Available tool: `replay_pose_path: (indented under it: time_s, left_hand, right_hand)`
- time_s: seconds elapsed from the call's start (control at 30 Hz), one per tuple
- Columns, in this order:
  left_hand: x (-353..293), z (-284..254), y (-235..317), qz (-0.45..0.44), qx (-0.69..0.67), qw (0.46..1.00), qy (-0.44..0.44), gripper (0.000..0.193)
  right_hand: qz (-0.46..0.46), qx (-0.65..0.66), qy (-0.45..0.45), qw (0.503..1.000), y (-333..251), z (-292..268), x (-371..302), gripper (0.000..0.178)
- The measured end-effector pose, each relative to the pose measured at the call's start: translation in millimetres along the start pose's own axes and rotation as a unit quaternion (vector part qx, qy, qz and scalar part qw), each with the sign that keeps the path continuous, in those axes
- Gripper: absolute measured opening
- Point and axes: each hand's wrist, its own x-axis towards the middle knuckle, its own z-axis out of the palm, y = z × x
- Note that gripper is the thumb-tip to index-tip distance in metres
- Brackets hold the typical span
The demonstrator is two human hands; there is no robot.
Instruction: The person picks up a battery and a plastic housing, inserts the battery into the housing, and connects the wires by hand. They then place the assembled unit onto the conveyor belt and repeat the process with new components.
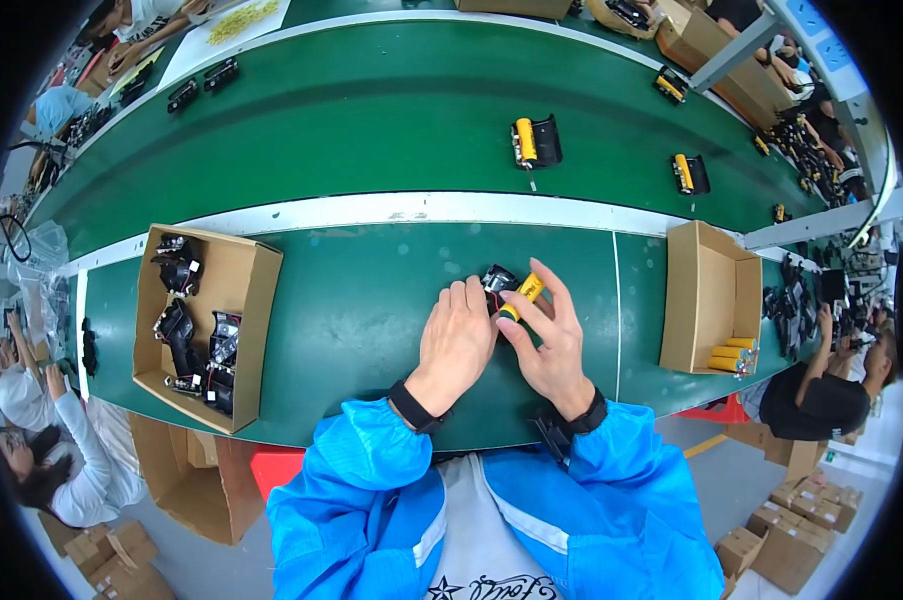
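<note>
Step in hand: looks like fitting the yellow cell [528, 290] to the black housing [500, 276]; my read, contact area partly hidden by fingers.
Cell location: over the tabletop [357, 330], in front of the torso, between the two hands, tilted with its far end to the right.
Housing: just beside the cell, on its far left; exact seating between them can't be told.
Right hand [550, 345]: pinching the cell, thumb on the near side, index finger reaching past the far end.
Left hand [457, 335]: grasping the housing from its left side, back of hand up, fingers together; thumb hidden, so grip force can't be told.
Doing it well: hold the housing steady with the left, turn the cell with the right until its axis matches the housing, then press evenly along the length. Don't force one end first.
Watch: any leads near the joint could get pinched; check they lie clear before pressing. Cell ends are best left free of metal parts.
Wrists: close together, dark bands on both, angled inward toward the work.
Forearms: blue sleeves [372, 445] rise from the lower edge, elbows apart, a low and compact pose.
</note>
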Motion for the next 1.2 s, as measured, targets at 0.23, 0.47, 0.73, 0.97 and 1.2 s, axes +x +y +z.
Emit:
replay_pose_path:
  time_s: [0.23,0.47,0.73,0.97,1.2]
  left_hand:
    - [-9.3,-23.2,-14.7,0.034,-0.091,0.995,-0.026,0.052]
    - [-23.1,-33.6,-23.6,0.047,-0.164,0.985,-0.007,0.049]
    - [-17.2,-38.0,-28.9,0.096,-0.091,0.991,-0.009,0.036]
    - [-15.9,-37.4,-35.2,0.108,-0.109,0.988,0.011,0.034]
    - [-15.2,-39.2,-44.6,0.125,-0.084,0.989,-0.014,0.031]
  right_hand:
    - [-0.026,-0.108,-0.072,0.991,-11.0,6.0,4.2,0.033]
    - [-0.005,-0.134,-0.077,0.988,-22.1,10.1,9.0,0.035]
    - [0.017,-0.085,-0.054,0.995,-22.6,12.1,10.1,0.042]
    - [-0.025,-0.147,-0.074,0.986,-25.3,17.7,10.3,0.051]
    - [0.010,-0.058,-0.037,0.998,-20.9,25.5,10.2,0.051]
